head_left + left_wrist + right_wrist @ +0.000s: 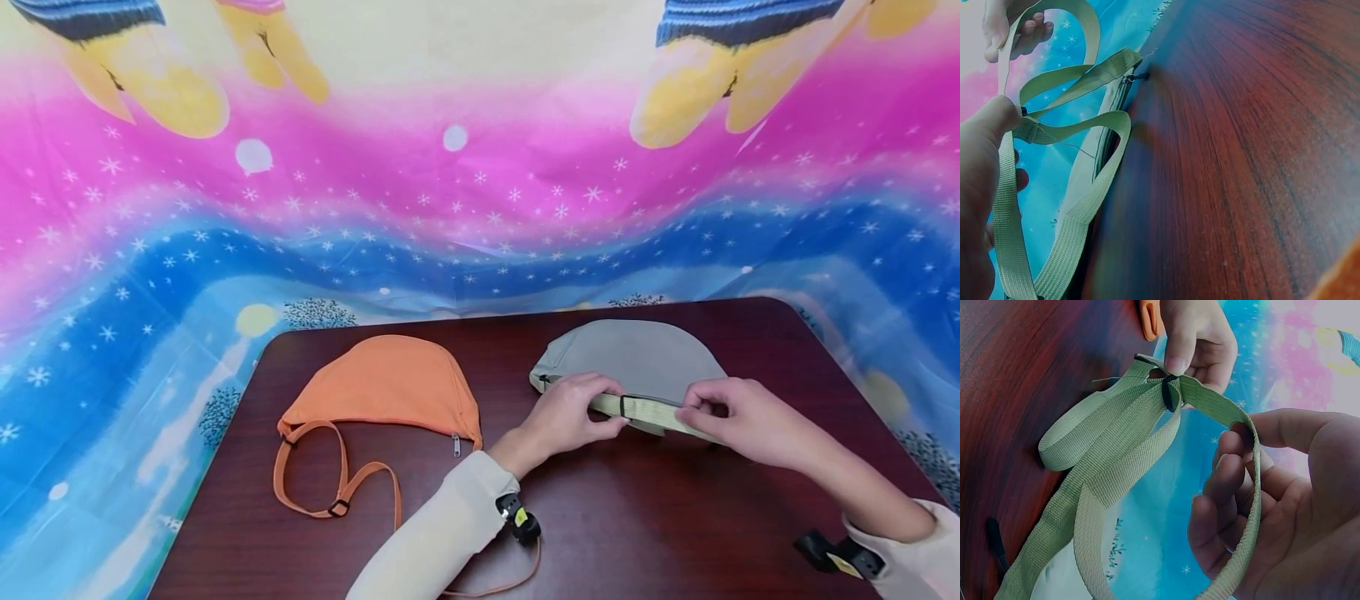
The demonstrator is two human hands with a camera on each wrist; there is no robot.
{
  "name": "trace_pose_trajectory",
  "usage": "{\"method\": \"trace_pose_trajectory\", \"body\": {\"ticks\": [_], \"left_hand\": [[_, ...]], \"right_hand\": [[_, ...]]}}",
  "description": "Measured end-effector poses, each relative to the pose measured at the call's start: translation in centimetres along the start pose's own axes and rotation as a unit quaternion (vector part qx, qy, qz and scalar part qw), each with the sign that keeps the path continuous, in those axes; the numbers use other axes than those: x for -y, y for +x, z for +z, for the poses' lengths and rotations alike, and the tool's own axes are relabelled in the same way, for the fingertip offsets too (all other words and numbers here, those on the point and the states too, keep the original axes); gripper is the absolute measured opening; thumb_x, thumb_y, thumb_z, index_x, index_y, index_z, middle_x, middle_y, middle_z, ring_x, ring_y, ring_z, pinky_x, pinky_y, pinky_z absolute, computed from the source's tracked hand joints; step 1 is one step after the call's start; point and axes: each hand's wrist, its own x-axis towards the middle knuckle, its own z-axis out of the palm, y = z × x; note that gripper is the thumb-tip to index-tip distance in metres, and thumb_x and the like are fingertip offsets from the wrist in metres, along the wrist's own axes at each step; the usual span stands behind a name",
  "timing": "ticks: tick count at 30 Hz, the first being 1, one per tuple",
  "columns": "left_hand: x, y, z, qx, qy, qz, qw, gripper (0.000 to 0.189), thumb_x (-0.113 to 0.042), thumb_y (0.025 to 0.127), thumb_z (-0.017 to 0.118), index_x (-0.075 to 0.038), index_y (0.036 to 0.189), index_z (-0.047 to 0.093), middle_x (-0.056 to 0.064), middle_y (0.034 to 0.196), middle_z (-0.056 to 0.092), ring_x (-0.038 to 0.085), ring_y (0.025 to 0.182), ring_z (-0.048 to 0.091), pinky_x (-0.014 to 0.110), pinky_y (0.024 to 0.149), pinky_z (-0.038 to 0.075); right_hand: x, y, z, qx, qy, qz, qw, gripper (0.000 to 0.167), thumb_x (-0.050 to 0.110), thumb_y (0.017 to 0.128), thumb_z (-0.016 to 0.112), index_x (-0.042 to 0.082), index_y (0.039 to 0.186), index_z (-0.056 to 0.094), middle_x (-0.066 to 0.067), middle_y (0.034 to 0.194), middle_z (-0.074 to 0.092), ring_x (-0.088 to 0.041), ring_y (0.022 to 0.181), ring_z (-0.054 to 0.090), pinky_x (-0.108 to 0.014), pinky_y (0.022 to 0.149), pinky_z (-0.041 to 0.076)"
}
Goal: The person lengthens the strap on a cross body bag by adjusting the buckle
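Note:
A grey-green bag (637, 354) with a curved top lies toward the back right of the table. Its pale green webbing strap (652, 410) is lifted at the near side, stretched between both hands. My left hand (566, 414) pinches the strap beside a black slider buckle (1168, 394), thumb and finger right at it. Farther along, my right hand (757, 421) pinches the same strap between thumb and index finger, its other fingers loosely bent. In the right wrist view, loops of the strap (1100, 453) hang below the buckle. A loose thread trails from the webbing in the left wrist view.
To the left lies an orange bag (382, 383), its looped strap (341, 467) toward the near side and a metal zipper pull (456, 445) at its right corner. Both rest on a dark wood-grain table (637, 533). A printed cloth backdrop (450, 208) surrounds the far edge.

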Motion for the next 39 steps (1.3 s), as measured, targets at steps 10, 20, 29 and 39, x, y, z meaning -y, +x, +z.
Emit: {"method": "trace_pose_trajectory", "body": {"ticks": [10, 20, 29, 39], "left_hand": [[-0.2, 0.0, -0.1, 0.007, 0.001, -0.008, 0.9999, 0.028, -0.034, 0.09, 0.077, -0.02, 0.114, 0.071, -0.012, 0.106, 0.069, -0.002, 0.088, 0.056, 0.012, 0.084, 0.044], [-0.3, -0.1, -0.1, 0.009, -0.003, -0.011, 0.9999, 0.03, -0.034, 0.091, 0.077, -0.02, 0.116, 0.071, -0.011, 0.109, 0.07, -0.001, 0.09, 0.058, 0.011, 0.083, 0.044], [-0.5, 0.1, -0.2, 0.01, -0.008, -0.009, 0.9999, 0.029, -0.033, 0.09, 0.078, -0.019, 0.115, 0.071, -0.011, 0.108, 0.07, 0.0, 0.09, 0.059, 0.01, 0.083, 0.044], [-0.8, 0.2, -0.2, 0.015, -0.015, -0.007, 0.9998, 0.029, -0.032, 0.091, 0.077, -0.018, 0.116, 0.071, -0.009, 0.109, 0.07, 0.002, 0.091, 0.061, 0.012, 0.083, 0.044]], "right_hand": [[-0.8, -0.1, -0.2, -0.019, -0.001, -0.019, 0.9996, 0.017, 0.026, 0.103, 0.063, 0.027, 0.087, 0.069, 0.012, 0.07, 0.053, -0.005, 0.065, 0.047, -0.026, 0.058, 0.039], [-5.0, 0.9, 0.4, 0.009, 0.033, -0.011, 0.9994, 0.019, 0.007, 0.105, 0.056, 0.015, 0.109, 0.073, 0.002, 0.103, 0.069, -0.007, 0.092, 0.064, -0.028, 0.075, 0.052], [-6.0, 1.6, 1.9, 0.041, 0.02, -0.017, 0.9988, 0.023, 0.006, 0.099, 0.064, 0.02, 0.113, 0.075, 0.007, 0.105, 0.07, -0.005, 0.09, 0.06, -0.029, 0.075, 0.049], [-6.4, 1.7, 2.3, 0.1, 0.102, -0.05, 0.9884, 0.014, 0.012, 0.102, 0.062, 0.013, 0.11, 0.074, 0.005, 0.098, 0.072, -0.005, 0.084, 0.061, -0.027, 0.071, 0.051]]}}
